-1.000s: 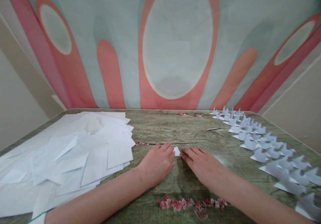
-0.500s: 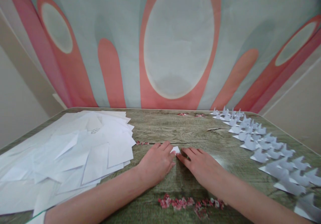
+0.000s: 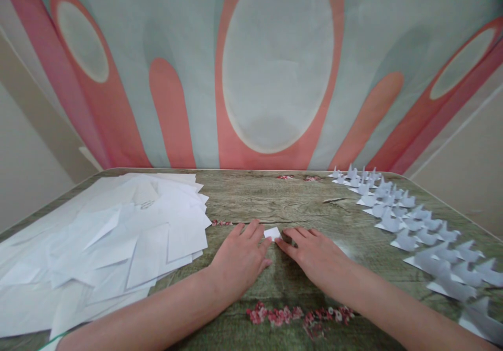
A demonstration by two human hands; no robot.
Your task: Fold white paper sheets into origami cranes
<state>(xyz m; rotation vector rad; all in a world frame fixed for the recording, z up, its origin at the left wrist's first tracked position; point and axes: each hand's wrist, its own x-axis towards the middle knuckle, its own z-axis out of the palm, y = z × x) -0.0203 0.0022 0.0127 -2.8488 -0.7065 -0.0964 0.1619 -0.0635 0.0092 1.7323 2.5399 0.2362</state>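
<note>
A small folded piece of white paper (image 3: 272,233) lies flat on the table between my two hands. My left hand (image 3: 240,251) rests at its left side, fingers spread, with a fingertip at the paper's lower edge. From the right, my right hand (image 3: 312,249) reaches in; its thumb touches the paper's lower right corner while the other fingers stretch out over the tabletop. Neither hand is closed around the paper. The fingertips cover part of its lower edge, so how it is folded there cannot be made out.
Loose white paper sheets (image 3: 98,246) lie in an overlapping heap on the left. Several folded white paper birds (image 3: 424,259) stand in rows along the right side. The wood-patterned table (image 3: 251,199) with printed pink flowers ends at a patterned backdrop (image 3: 279,68).
My left hand has shifted slightly left and its fingers have spread, uncovering more of the folded paper. My right hand has stayed nearly in place. The view has shifted a little.
</note>
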